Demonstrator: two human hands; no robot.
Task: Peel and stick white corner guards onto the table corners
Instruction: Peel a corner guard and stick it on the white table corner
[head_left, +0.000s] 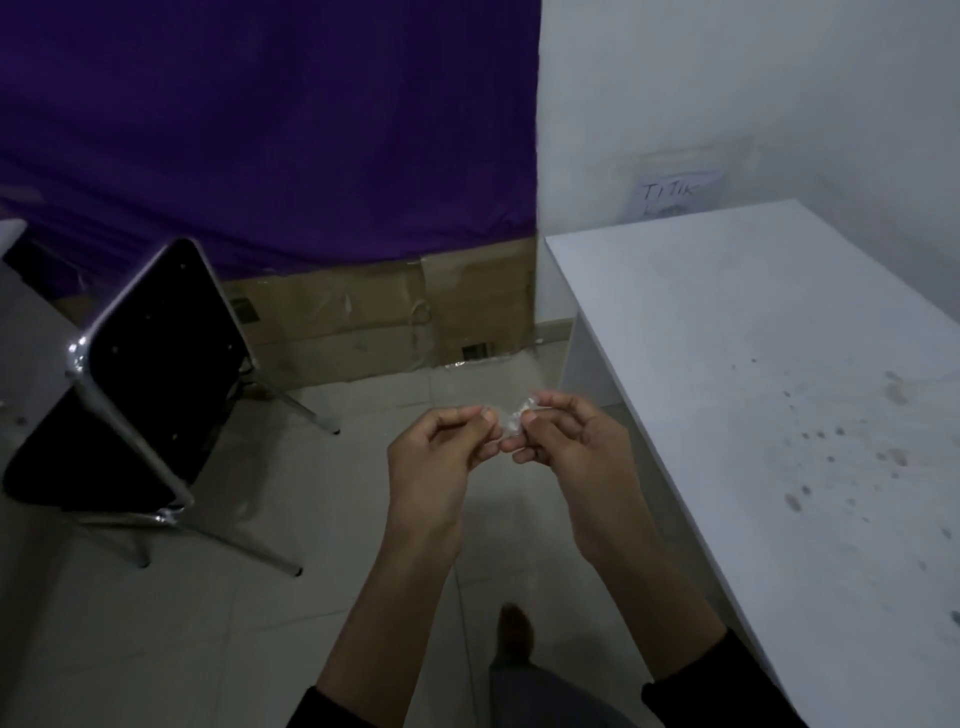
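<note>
Table top (753, 332): matt white laminate, speckled with dark stains. Chair (150, 374): glossy chrome tube frame, matt black padding. Curtain (270, 130): purple cloth. Box (384, 317): creased brown cardboard. Floor (197, 623): smooth pale tile. Corner guard (514, 421): clear glossy plastic.

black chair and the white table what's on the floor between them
In the head view, tiled floor with the person's foot; above it the left hand and right hand pinch a small corner guard. Cardboard stands farther back.

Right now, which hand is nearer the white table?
Right. Both pinch the corner guard; the right hand is just left of the table, the left hand farther left.
</note>
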